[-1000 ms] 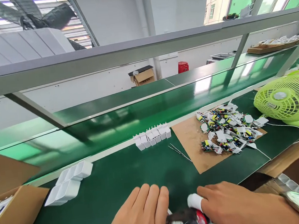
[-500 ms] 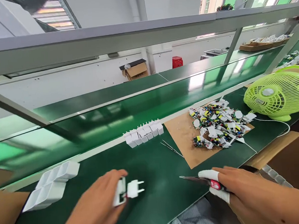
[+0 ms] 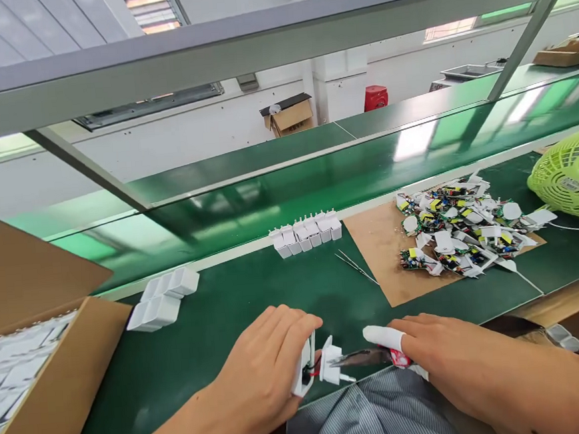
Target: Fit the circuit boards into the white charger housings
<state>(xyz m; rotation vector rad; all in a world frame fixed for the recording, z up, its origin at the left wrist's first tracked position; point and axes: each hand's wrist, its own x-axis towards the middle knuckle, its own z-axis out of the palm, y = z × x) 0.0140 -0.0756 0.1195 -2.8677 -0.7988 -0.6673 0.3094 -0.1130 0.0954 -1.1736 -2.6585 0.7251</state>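
My left hand (image 3: pixel 266 369) is closed round a white charger shell (image 3: pixel 304 368) at the near edge of the green bench. A white plug cap with two pins (image 3: pixel 331 364) hangs off the shell on red and black wires. My right hand (image 3: pixel 440 352), with a white finger cot on the forefinger, grips small red-handled cutters (image 3: pixel 365 357). Their blades point left and touch the plug cap.
A row of white plug shells (image 3: pixel 307 232) stands at the belt edge, tweezers (image 3: pixel 356 266) beside it. A cardboard sheet (image 3: pixel 383 256) carries a heap of circuit boards (image 3: pixel 464 233). Two white shell blocks (image 3: pixel 163 297), a cardboard box of white parts (image 3: pixel 26 378) left, a green fan (image 3: pixel 574 178) right.
Both hands came together at the bench's near edge. The cutters' blades moved left to the plug cap held by my left hand. The view swung left, showing more of the box.
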